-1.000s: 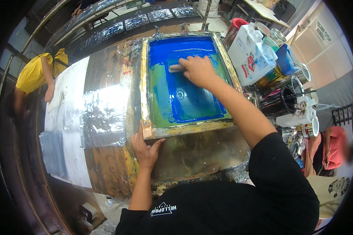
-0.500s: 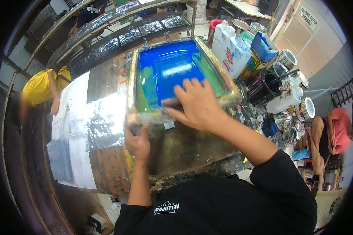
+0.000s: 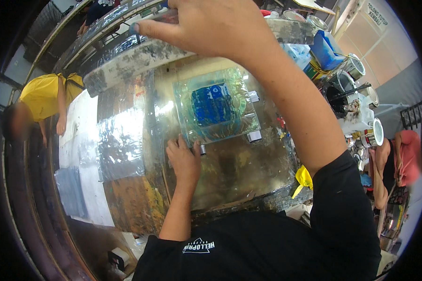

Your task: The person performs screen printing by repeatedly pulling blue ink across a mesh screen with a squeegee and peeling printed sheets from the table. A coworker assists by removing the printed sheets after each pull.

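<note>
Head view: frame bar (image 3: pixel 137 62) runs crosswise, right hand (image 3: pixel 206 28) near; left hand (image 3: pixel 184 161) at clear sheet (image 3: pixel 215 107); grips unclear

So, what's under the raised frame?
A clear plastic sheet with a blue print, on the tabletop, the left hand at its near edge. The raised frame covers the tabletop's far end.

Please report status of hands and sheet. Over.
Left hand at near-left corner of sheet; right hand by raised frame, grip unclear. Sheet bears blue print. Right hand partly hides frame.
</note>
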Demonstrator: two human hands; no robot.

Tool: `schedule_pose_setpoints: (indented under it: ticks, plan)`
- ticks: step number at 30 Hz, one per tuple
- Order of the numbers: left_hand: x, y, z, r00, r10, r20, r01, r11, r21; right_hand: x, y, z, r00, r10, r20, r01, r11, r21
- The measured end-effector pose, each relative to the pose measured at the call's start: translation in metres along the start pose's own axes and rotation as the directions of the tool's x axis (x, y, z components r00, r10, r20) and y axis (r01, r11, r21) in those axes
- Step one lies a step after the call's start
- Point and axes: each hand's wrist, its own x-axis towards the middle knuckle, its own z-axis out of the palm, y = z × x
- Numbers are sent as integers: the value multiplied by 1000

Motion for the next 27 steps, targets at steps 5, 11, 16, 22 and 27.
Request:
schedule_pose_setpoints:
  ticks: [5, 11, 16, 22, 27]
  plan:
    - [15, -3, 2, 998, -58, -14, 50, 947, -317, 8, 2, 10, 1000, 10, -20, -11, 1000, -9]
    - [70, -41, -52, 978, -109, -180, -41, 741, -670, 13, -7, -8, 990, 95, 101, -92, 995, -31]
    - [102, -148, -112, 946, -180, -271, 16, 859, -512, 12, -17, -11, 983, 146, 114, -145, 989, -23]
    - [137, -265, -161, 877, -223, -426, 82, 942, -324, 3, -1, 21, 992, 23, -124, -32, 997, -67]
    - [77, -267, -128, 939, 75, -335, 5, 972, 233, -1, -3, 19, 987, -15, -163, 10, 999, -30]
